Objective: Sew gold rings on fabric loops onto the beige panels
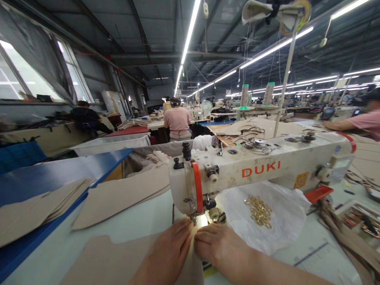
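Observation:
Both of my hands are at the lit needle area of a white sewing machine (258,162). A beige fabric piece (103,259) lies on the pale table and runs under my left arm up to the needle. My left hand (170,247) presses on this fabric just left of the needle, its fingers together. Close beside it, my right hand (219,243) has its fingers curled in at the fabric's right edge. The fingertips of both hands nearly meet in front of the presser foot, where the seam itself is hidden.
Gold metal rings (259,210) lie on a white plastic bag (283,206) behind the right hand. Cut beige panels (124,194) rest on the table at left, and another stack (44,206) sits on a blue-edged table. A tray (360,217) of small parts stands at right. Co-workers sit farther back.

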`<control>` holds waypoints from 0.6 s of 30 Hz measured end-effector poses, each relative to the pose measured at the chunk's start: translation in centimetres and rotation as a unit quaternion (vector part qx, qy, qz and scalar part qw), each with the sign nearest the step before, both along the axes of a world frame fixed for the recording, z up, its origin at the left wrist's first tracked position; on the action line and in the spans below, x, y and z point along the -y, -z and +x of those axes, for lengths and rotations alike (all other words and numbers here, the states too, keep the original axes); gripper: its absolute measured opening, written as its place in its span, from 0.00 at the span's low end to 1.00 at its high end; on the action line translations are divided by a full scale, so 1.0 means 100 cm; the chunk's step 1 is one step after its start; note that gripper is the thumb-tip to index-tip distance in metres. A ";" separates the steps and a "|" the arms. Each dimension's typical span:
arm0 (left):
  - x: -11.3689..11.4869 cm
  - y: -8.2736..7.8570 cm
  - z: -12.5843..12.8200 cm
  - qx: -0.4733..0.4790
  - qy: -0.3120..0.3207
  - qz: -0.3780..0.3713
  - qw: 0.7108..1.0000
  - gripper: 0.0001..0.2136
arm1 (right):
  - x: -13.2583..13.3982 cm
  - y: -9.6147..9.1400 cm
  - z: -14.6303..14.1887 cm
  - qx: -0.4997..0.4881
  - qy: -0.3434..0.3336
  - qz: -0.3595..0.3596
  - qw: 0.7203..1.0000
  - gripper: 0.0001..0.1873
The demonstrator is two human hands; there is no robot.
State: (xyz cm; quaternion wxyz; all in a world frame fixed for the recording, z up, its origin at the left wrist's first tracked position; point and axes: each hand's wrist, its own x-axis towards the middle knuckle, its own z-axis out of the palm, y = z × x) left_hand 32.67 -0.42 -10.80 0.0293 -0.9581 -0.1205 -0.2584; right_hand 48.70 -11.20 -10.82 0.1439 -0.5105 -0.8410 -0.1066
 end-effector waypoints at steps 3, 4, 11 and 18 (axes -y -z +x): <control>0.000 0.001 0.000 0.005 -0.003 -0.016 1.000 0.13 | 0.001 -0.002 -0.001 -0.005 0.001 -0.002 1.000 0.02; 0.000 0.002 0.000 0.008 -0.005 -0.020 1.000 0.13 | 0.000 -0.003 -0.001 -0.006 0.001 -0.004 1.000 0.02; 0.000 0.002 0.001 0.010 -0.016 -0.035 0.999 0.13 | 0.001 -0.006 0.001 -0.008 0.005 -0.010 1.000 0.03; 0.028 0.002 -0.039 -0.002 -0.018 -0.028 0.999 0.15 | 0.010 0.002 -0.018 0.006 -0.088 0.021 0.996 0.05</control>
